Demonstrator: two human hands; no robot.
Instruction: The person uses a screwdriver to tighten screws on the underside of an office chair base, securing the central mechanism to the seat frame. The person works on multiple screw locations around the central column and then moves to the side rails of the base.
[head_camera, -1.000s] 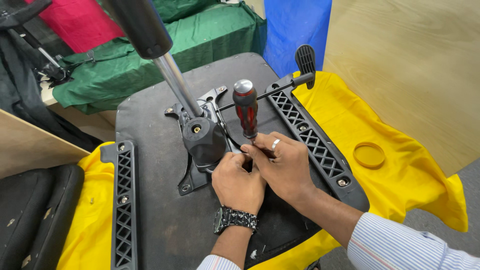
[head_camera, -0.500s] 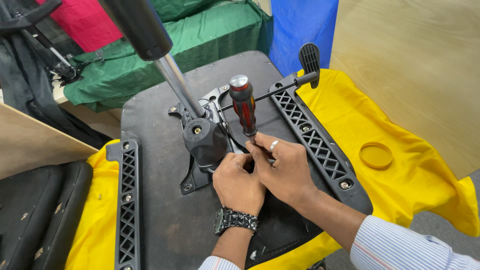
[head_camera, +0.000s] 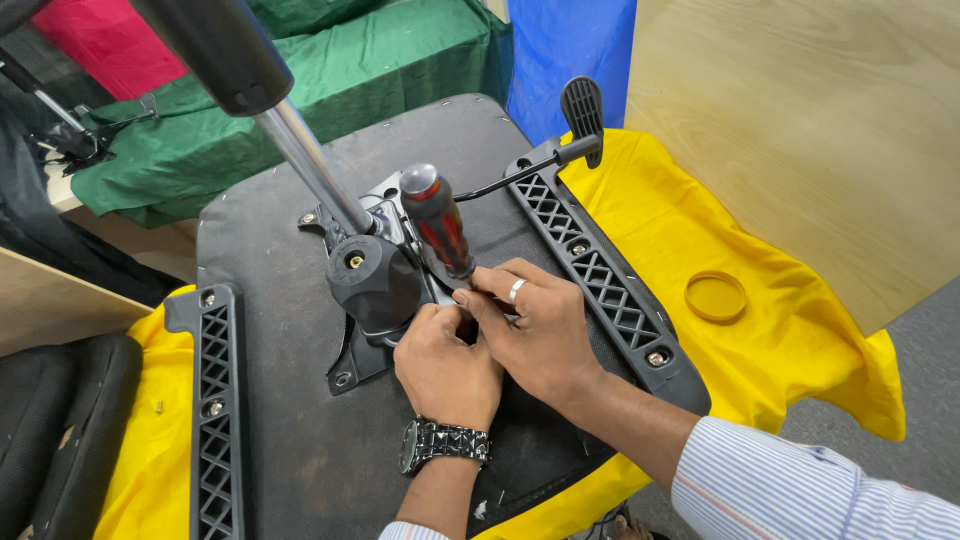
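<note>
Nearest the camera, the person's left hand (head_camera: 445, 365), with a dark metal-link wristwatch (head_camera: 443, 443) on its wrist, rests knuckles-up on the upturned black office-chair seat underside (head_camera: 275, 420), its fingers curled shut around something small that stays hidden beneath them. Touching it at 2 o'clock, the right hand (head_camera: 535, 330), coming out of a blue-and-white striped shirt sleeve (head_camera: 800, 490), wears a silver ring and pinches its fingertips around the lower shaft of the red-and-black handled screwdriver (head_camera: 437, 222), which stands nearly upright with its handle tilted toward 11 o'clock; the tip is covered by the fingers. Just beside the left hand at 10 o'clock sits the black metal tilt mechanism plate with its round knob (head_camera: 372, 280), from which the chrome gas-lift column (head_camera: 310, 165) rises toward 11 o'clock into a wider black sleeve. Two black lattice-patterned plastic arm brackets flank the seat, one at 9 o'clock (head_camera: 212, 400) and one at 2 o'clock (head_camera: 600, 270), with the black paddle lever (head_camera: 583, 108) beyond the latter. The seat lies on a yellow cloth (head_camera: 780, 330), where a yellow round plastic lid (head_camera: 716, 296) sits at 3 o'clock, well apart from the hands. Farther off lie a green cloth (head_camera: 400, 60), a blue panel (head_camera: 570, 45) and a pale plywood sheet (head_camera: 820, 130). Compared with half a second earlier, both hands keep the same grip and place, and the screwdriver handle stands at much the same tilt.
</note>
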